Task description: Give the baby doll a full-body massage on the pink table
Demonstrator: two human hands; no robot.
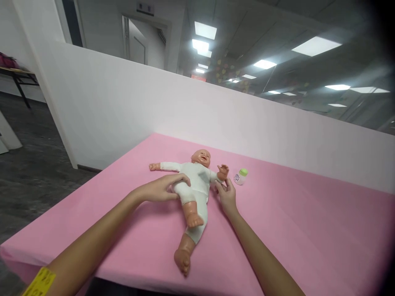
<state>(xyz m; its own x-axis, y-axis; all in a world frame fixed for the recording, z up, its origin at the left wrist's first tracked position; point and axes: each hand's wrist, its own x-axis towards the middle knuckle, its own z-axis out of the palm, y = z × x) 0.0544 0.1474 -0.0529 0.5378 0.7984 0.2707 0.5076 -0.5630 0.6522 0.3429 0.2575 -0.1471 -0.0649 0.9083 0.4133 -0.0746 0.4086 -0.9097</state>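
Note:
A baby doll [197, 181] with a white cloth body lies on its back on the pink-covered table [277, 230], head toward the wall and feet toward me. My left hand [162, 187] is closed around the doll's upper leg at the hip, on the left side of the view. That leg is bent across the other one. With bent fingers, my right hand [226, 195] grips the doll's raised arm just below its plastic hand. The doll's other arm stretches out flat to the left. Just beyond my right hand stands a small clear bottle [240, 176] with a green cap.
A low white partition [216, 111] runs along the table's far side. On the left, grey floor [40, 139] shows past the table edge, with another table [21, 76] farther back. A doorway stands behind the partition.

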